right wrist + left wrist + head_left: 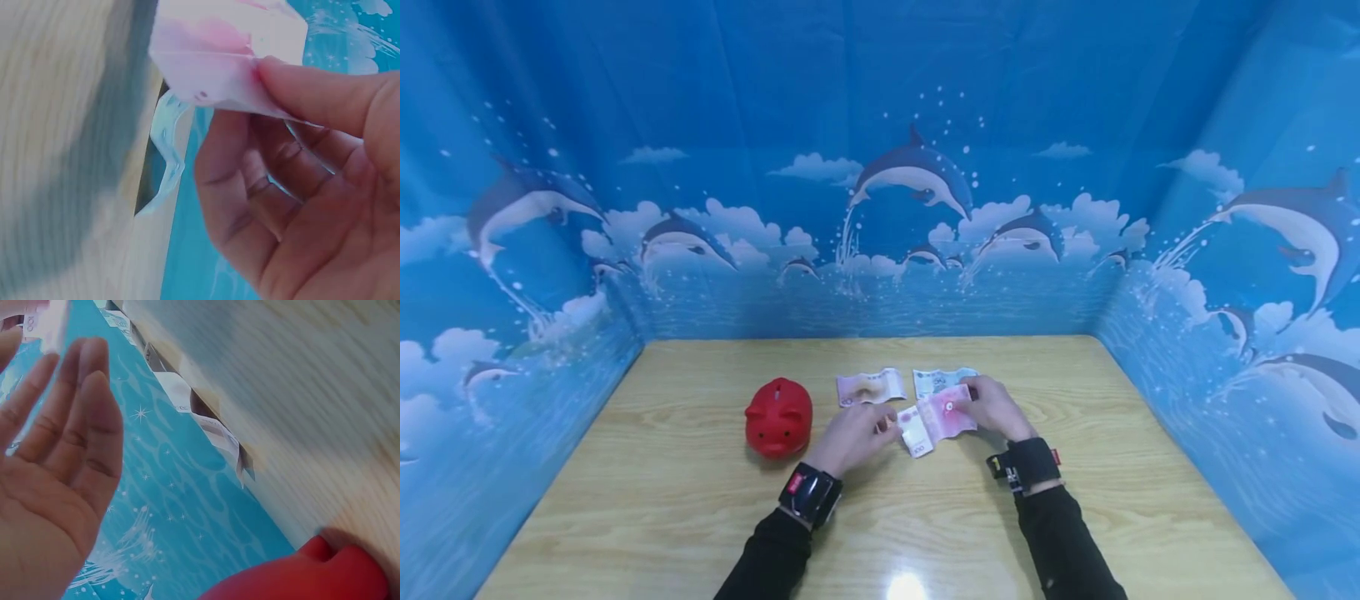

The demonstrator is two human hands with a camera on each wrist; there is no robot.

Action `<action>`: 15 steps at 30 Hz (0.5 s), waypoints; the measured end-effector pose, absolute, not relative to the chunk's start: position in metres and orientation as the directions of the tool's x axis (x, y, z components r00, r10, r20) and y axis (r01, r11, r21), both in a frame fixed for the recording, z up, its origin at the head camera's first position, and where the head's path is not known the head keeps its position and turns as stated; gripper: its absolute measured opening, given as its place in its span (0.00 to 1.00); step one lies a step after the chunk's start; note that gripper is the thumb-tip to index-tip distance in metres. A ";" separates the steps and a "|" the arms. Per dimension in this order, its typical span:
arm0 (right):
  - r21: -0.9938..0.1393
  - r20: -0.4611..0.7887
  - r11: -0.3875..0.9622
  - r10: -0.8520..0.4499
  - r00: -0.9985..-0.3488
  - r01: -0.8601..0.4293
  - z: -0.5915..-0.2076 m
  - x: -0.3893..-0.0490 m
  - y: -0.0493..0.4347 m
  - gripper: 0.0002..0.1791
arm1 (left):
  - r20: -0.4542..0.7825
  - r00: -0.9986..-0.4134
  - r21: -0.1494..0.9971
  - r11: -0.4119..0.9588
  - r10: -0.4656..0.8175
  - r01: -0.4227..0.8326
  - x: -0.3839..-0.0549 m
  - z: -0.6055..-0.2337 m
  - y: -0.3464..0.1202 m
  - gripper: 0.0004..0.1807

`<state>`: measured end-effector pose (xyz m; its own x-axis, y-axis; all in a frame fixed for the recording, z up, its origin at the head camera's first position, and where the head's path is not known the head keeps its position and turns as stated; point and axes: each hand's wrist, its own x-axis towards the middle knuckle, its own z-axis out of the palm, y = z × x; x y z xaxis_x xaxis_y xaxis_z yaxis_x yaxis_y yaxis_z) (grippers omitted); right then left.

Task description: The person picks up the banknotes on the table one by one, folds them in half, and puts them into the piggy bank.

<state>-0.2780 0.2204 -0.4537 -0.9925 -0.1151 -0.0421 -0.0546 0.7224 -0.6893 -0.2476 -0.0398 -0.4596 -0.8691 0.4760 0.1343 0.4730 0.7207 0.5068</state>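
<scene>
My right hand (997, 407) pinches a creased pink-and-white banknote (947, 412) between thumb and fingers. In the right wrist view the thumb lies on top of this banknote (206, 50), with fingers beneath. A white end of it, marked 100, slants toward my left hand (853, 437). That hand hovers beside the white end, its fingers fairly straight in the left wrist view; whether the fingertips touch the paper is hard to tell. Behind the hands lie a purple-brown banknote (871, 387) and a blue-green banknote (936, 382), the latter partly hidden by the pink one.
A red piggy bank (778, 417) with a slot on top stands left of my left hand. All lies on a light wood table (700, 517). A blue dolphin-print curtain (737, 292) encloses the back and sides.
</scene>
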 end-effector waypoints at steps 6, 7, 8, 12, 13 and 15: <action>-0.710 0.029 0.691 -0.164 -0.986 -0.136 -0.450 -0.278 0.214 0.09 | 0.131 -0.917 0.594 0.711 0.376 0.376 -0.248 -0.460 -0.041 0.30; -0.709 0.038 0.690 -0.168 -0.985 -0.145 -0.450 -0.278 0.213 0.09 | 0.127 -0.922 0.603 0.710 0.366 0.365 -0.248 -0.460 -0.042 0.33; -0.709 0.044 0.689 -0.167 -0.985 -0.149 -0.450 -0.277 0.212 0.09 | 0.124 -0.925 0.613 0.706 0.358 0.355 -0.249 -0.461 -0.042 0.34; -0.718 0.039 0.683 -0.151 -0.988 -0.133 -0.451 -0.277 0.210 0.11 | 0.122 -0.930 0.638 0.690 0.347 0.342 -0.250 -0.465 -0.043 0.35; -0.719 0.038 0.682 -0.149 -0.988 -0.130 -0.451 -0.277 0.209 0.12 | 0.123 -0.930 0.648 0.682 0.345 0.339 -0.251 -0.466 -0.043 0.35; -0.724 0.038 0.678 -0.147 -0.988 -0.128 -0.451 -0.277 0.208 0.13 | 0.133 -0.929 0.662 0.666 0.347 0.343 -0.252 -0.467 -0.043 0.33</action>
<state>-0.2766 0.2082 -0.4514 -0.9884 -0.1470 0.0377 -0.1285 0.6779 -0.7238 -0.2520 -0.0434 -0.4666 -0.9286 0.3465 0.1330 0.3434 0.6660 0.6622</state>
